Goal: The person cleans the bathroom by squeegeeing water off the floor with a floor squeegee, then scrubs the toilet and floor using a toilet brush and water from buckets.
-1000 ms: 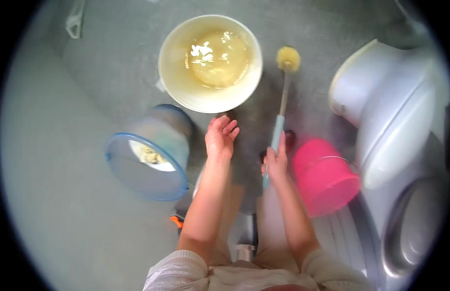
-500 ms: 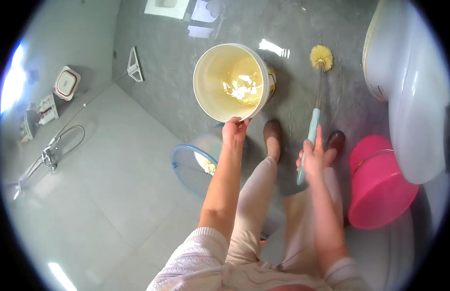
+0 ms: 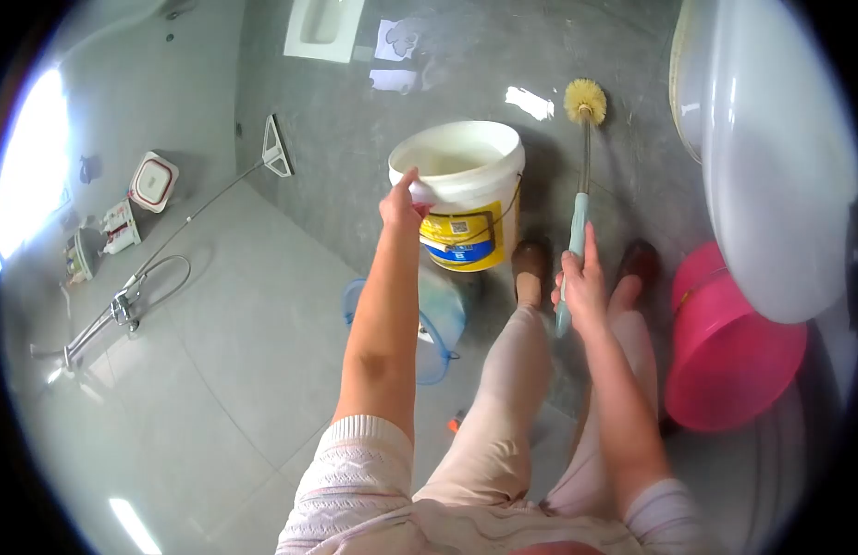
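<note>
My left hand (image 3: 406, 203) grips the near rim of a large white bucket (image 3: 461, 196). The bucket's outer side, with a yellow and blue label and a thin wire handle, faces me. It leans away, and only its upper inner wall shows; its bottom is hidden. In my right hand (image 3: 583, 285) is a long-handled toilet brush (image 3: 577, 227) with a pale blue grip and a metal shaft. Its round yellow bristle head (image 3: 586, 101) points away from me, right of the bucket. The forefinger lies along the grip while the other fingers wrap it.
A pink bucket (image 3: 736, 347) stands at right beneath a white basin (image 3: 780, 166). A blue-rimmed bucket (image 3: 438, 310) is partly behind my left forearm. A floor squeegee (image 3: 276, 148) leans at left near the shower fittings (image 3: 123, 310). A white squat toilet (image 3: 324, 28) lies at the far end.
The white bucket has tipped away from me, so its label shows and the liquid seen inside is hidden. My left hand shifted left with the rim. The brush moved slightly left in view.
</note>
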`<state>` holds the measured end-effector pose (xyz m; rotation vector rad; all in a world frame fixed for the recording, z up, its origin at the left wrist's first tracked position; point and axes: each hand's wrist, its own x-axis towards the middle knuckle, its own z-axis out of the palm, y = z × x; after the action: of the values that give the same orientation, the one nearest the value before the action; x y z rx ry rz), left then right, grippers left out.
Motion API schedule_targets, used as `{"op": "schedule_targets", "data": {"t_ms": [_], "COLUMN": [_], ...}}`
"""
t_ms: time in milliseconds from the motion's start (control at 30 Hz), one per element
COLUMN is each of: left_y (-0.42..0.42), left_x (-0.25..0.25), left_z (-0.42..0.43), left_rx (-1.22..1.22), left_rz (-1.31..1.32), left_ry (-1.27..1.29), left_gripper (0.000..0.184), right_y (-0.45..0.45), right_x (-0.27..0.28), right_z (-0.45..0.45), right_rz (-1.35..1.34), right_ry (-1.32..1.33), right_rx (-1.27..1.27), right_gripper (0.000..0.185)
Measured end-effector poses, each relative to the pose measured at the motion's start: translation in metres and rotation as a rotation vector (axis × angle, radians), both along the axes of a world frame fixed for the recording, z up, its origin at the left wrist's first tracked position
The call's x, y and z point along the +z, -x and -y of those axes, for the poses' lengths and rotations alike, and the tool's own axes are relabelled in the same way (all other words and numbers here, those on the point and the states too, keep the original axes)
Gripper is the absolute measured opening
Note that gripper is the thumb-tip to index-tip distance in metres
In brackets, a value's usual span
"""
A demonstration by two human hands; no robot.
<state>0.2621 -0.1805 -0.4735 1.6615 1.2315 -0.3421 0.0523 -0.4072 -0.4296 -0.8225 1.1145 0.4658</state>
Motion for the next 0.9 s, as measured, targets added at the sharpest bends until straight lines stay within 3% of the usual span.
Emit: {"op": "schedule_targets", "data": {"t_ms": [33, 100, 233, 467, 733, 900], "left_y": [-0.008, -0.017, -0.032, -0.001, 0.017, -0.004], "left_x": [-0.003, -0.006, 0.006, 0.032, 0.059, 0.037], "left_z": [-0.002, -0.002, -0.007, -0.009, -0.003, -0.003], "left_rx": [-0.027, 0.058, 0.087, 0.016, 0.011, -0.042], "left_rz": [-0.059, 0.095, 0.031, 0.068, 0.063, -0.007], "left_ry": [-0.049, 0.019, 0.006, 0.071, 0.122, 0.037], "left_gripper": [0.042, 0.043, 0.046, 0.049, 0.040, 0.039], "right_y": [0.002, 0.005, 0.011, 0.006, -0.024, -0.048], "right_x": [0.000, -0.003, -0.004, 0.001, 0.010, -0.006], "right_z": [0.001, 0.001, 0.001, 0.006, 0.024, 0.030], "right_rz": [0.005, 0.026, 0.031, 0.030, 0.023, 0.004], "right_ry": [0.020, 0.026, 0.037, -0.026, -0.065, -0.037], "right_rx": [0.002, -0.039, -0.060, -0.094, -0.098, -0.031], "right_gripper": [0.058, 0.058, 0.058, 0.059, 0.061, 0.060]}}
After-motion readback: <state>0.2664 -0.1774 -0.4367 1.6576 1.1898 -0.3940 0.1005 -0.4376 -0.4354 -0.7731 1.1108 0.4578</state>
